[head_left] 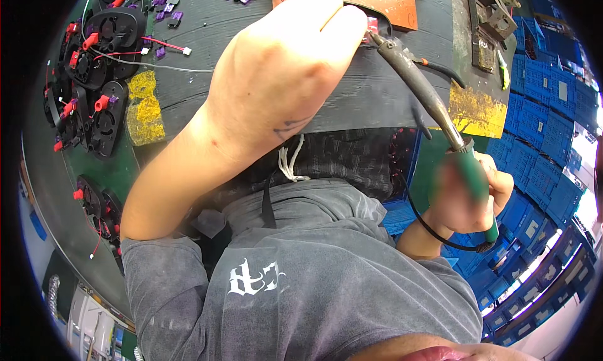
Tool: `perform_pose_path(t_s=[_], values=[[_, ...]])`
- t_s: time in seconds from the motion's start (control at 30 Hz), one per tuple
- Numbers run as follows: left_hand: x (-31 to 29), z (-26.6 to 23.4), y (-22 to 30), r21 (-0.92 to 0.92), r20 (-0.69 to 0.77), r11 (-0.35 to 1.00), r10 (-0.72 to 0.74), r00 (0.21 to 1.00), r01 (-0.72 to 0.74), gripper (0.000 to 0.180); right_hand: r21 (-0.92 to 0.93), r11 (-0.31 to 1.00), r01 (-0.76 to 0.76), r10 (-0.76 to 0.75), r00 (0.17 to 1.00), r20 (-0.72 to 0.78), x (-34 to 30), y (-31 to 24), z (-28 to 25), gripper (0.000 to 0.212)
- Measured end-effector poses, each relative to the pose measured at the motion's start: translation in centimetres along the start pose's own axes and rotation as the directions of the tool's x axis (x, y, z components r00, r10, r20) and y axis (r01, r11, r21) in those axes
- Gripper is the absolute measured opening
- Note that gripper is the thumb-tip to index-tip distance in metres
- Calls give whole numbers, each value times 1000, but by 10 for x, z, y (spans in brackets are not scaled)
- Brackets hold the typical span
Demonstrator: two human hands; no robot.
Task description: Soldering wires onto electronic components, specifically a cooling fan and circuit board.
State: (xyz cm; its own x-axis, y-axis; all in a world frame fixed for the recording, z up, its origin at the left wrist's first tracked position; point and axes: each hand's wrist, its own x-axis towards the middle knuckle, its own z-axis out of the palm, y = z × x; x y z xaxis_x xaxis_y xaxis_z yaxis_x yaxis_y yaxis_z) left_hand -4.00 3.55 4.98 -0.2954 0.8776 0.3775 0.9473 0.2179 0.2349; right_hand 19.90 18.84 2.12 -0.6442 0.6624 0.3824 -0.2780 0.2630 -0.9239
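Grey T-shirt [326, 267] nearest the lens, a worker faces a dark workbench [383, 100]. Black plastic housings [113, 113] with red connectors [102, 102] lie at far left, with small purple-and-black parts [166, 6] scattered beyond. The left hand [286, 63] is curled together, its fingertips hidden; what it clamps, if anything, cannot be told. Just beside it sits a small red part [372, 26], near an orange-brown board [402, 6]. A soldering iron [421, 88] points at that part, contact unclear, the right hand [461, 204] wrapped around its green handle [472, 169]. Blue crates [546, 125] rise at far right. Soldering appears to be in hand; the next move likely calls for a steady tip and a motionless part
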Motion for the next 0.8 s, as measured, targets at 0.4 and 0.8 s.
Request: perform_pose_path(t_s=[0.4,0.8], values=[[4,-9,5,162,-37,986,36,999,-30,9,-5,1000,10,-10,999,46,0,0,-2,41],[8,-16,9,-27,84,966,-253,964,256,8,-39,998,57,-53,995,88,1,0,-3,40]])
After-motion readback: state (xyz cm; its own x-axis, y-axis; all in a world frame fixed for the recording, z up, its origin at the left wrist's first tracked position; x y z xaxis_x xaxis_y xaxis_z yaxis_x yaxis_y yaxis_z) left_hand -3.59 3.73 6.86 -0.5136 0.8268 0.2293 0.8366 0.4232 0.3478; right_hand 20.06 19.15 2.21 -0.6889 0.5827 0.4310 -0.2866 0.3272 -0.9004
